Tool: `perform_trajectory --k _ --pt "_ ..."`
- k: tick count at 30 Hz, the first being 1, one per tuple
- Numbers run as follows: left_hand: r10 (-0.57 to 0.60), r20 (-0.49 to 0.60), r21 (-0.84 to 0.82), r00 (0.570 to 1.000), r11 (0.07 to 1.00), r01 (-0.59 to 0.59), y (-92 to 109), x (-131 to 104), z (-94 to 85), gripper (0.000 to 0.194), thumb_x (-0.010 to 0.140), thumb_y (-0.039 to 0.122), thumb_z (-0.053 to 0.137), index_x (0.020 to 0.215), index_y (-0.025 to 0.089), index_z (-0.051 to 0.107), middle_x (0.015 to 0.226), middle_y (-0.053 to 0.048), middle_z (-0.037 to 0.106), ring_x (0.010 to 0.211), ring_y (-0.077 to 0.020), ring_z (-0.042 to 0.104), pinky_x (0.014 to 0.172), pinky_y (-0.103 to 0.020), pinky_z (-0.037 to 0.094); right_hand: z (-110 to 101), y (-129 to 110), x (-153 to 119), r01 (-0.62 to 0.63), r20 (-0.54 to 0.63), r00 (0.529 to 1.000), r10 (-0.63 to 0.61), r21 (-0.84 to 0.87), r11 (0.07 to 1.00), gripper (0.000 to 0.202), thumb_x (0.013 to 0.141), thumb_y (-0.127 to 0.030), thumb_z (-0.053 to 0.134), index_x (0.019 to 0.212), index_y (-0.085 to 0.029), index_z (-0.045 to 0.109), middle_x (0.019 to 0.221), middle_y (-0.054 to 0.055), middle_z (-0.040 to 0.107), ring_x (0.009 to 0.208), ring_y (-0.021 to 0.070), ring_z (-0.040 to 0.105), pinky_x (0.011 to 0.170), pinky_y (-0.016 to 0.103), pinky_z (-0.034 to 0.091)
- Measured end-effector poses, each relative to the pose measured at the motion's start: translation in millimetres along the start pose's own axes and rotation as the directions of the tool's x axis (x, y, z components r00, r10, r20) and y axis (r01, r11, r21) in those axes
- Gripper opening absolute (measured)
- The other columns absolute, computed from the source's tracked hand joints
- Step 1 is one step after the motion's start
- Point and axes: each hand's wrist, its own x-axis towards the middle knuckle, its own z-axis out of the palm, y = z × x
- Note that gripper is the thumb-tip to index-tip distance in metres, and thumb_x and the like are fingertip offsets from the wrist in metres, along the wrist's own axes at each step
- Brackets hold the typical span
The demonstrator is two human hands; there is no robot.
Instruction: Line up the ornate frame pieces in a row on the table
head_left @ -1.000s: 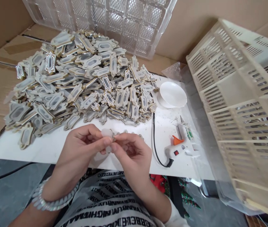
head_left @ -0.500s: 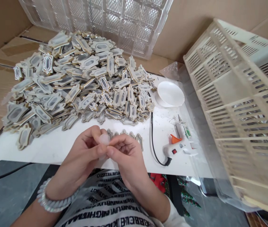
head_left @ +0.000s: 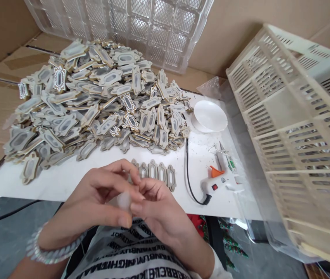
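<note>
My right hand (head_left: 165, 213) pinches a small translucent whitish plastic piece (head_left: 124, 200) between its thumb and fingers. Around that piece, my left hand (head_left: 103, 195) has its thumb and fingers spread apart, with its fingertips close to those of the right. Whether they touch the piece is hard to tell. Just beyond my hands, several small grey frame-shaped plaques (head_left: 161, 173) stand side by side in a row on the white board (head_left: 74, 186); the left end of the row is partly covered by my fingers.
A big heap of similar plaques (head_left: 95, 100) fills the board's back left. Right of it are a white bowl (head_left: 209, 116) and a white glue gun (head_left: 218, 184) with a black cord. A beige plastic crate (head_left: 292, 128) stands far right, and a clear compartment tray (head_left: 153, 31) leans behind.
My left hand has loosened from its pinch and spread its fingers. Both hands have dropped slightly toward my body with the translucent piece, uncovering more of the plaque row.
</note>
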Motion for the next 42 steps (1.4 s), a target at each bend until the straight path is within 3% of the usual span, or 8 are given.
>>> perform_trajectory --k 7,14,16,18,20,23,34,42 --pt "0.33 -0.006 0.344 0.944 0.887 -0.308 -15 -30 -4.3 0.026 0.069 0.051 0.092 0.092 0.048 0.081 0.066 0.0 0.076 0.05 -0.0166 0.069 0.07 -0.03 0.065 -10 20 -14 -0.075 0.101 0.992 0.073 0.018 0.997 0.035 0.057 -0.033 0.101 0.078 -0.023 0.074 0.074 -0.005 0.075 0.056 0.007 0.068 0.059 0.016 0.059" --pt "0.244 -0.27 0.246 0.931 0.953 -0.178 -20 -31 2.6 0.026 0.068 0.065 0.087 0.077 0.041 0.082 0.055 -0.001 0.072 0.051 -0.0158 0.068 0.073 -0.027 0.064 -9 21 -14 0.125 0.043 0.992 -0.121 -0.087 0.988 0.029 0.068 -0.03 0.097 0.084 -0.026 0.072 0.076 -0.006 0.078 0.06 0.0097 0.074 0.064 0.019 0.062" --pt "0.148 -0.318 0.135 0.936 0.985 -0.11 -22 -31 4.8 0.029 0.064 0.065 0.089 0.073 0.039 0.082 0.053 -0.001 0.07 0.051 -0.0143 0.067 0.07 -0.023 0.063 -12 14 -16 0.333 0.051 0.94 -0.337 -0.344 0.878 0.029 0.075 -0.034 0.092 0.096 -0.028 0.072 0.086 -0.003 0.081 0.071 0.0135 0.076 0.069 0.025 0.064" --pt "0.007 -0.314 -0.008 0.949 1.0 -0.01 -24 -31 6.3 0.031 0.06 0.063 0.092 0.075 0.037 0.083 0.056 -0.002 0.072 0.054 -0.0144 0.069 0.063 -0.02 0.061 -15 3 -19 0.519 0.204 0.822 -0.531 -0.651 0.554 0.045 0.079 -0.035 0.09 0.118 -0.03 0.068 0.106 0.003 0.081 0.092 0.0194 0.078 0.085 0.033 0.065" --pt "-0.144 -0.274 -0.142 0.951 0.984 0.108 -28 -30 7.1 0.037 0.057 0.058 0.096 0.083 0.035 0.084 0.063 -0.003 0.075 0.057 -0.0164 0.071 0.057 -0.02 0.059 -17 -10 -21 0.6 0.429 0.726 -0.537 -0.777 0.19 0.074 0.081 -0.037 0.089 0.145 -0.034 0.051 0.129 0.006 0.075 0.117 0.0251 0.072 0.103 0.042 0.059" --pt "-0.256 -0.211 -0.267 0.943 0.943 0.196 -32 -28 8.0 0.052 0.054 0.05 0.1 0.1 0.035 0.081 0.063 -0.001 0.073 0.06 -0.0177 0.072 0.061 -0.022 0.061 -17 -25 -19 0.648 0.609 0.677 -0.413 -0.76 -0.058 0.097 0.09 -0.035 0.08 0.164 -0.036 0.018 0.143 0.007 0.068 0.13 0.0249 0.066 0.113 0.045 0.053" --pt "-0.304 -0.264 -0.297 0.915 0.929 0.222 -27 -8 14.2 0.044 0.05 0.048 0.1 0.071 0.02 0.074 0.051 0.003 0.058 0.038 -0.0057 0.042 0.035 -0.013 0.035 -24 -30 -7 0.665 0.68 0.607 -0.411 -0.718 -0.205 0.059 0.098 -0.027 0.071 0.151 -0.025 0.046 0.134 0.008 0.074 0.13 0.0197 0.065 0.112 0.038 0.052" --pt "-0.187 -0.444 -0.292 0.876 0.955 0.056 -28 -4 -0.9 0.051 0.049 0.047 0.103 0.092 0.031 0.08 0.059 0.002 0.072 0.055 -0.0117 0.068 0.057 -0.015 0.056 -46 -27 -23 0.462 0.526 0.572 -0.629 -0.84 -0.283 0.03 0.096 -0.013 0.064 0.123 -0.026 0.067 0.108 0.007 0.077 0.097 0.0217 0.07 0.082 0.039 0.058"
